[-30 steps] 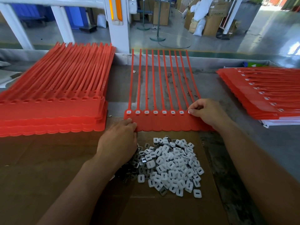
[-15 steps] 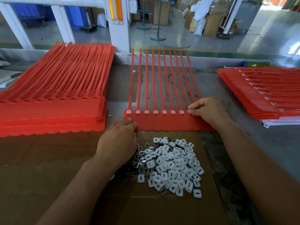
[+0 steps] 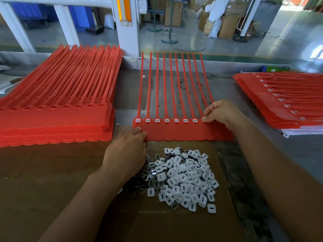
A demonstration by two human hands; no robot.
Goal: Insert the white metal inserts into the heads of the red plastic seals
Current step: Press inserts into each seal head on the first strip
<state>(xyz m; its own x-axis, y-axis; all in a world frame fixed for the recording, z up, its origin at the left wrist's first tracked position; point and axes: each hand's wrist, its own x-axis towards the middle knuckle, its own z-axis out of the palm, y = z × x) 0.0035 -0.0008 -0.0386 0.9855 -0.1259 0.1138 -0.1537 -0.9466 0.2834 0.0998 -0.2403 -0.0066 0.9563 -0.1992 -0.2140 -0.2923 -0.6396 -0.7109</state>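
A strip of joined red plastic seals (image 3: 176, 131) lies flat in the middle, tails pointing away from me. Several of its heads hold white inserts (image 3: 166, 120). My left hand (image 3: 127, 152) grips the strip's near left corner. My right hand (image 3: 219, 112) has thumb and fingertips pinched together on a head near the strip's right end; the insert under them is mostly hidden. A loose pile of white metal inserts (image 3: 185, 177) lies on brown cardboard (image 3: 52, 180) just in front of the strip, partly under my left hand.
A tall stack of red seal strips with hollow heads (image 3: 56, 112) fills the left. A stack of strips with white inserts in them (image 3: 283, 98) lies at the right on the grey table (image 3: 305, 151). A white post (image 3: 127, 27) stands behind.
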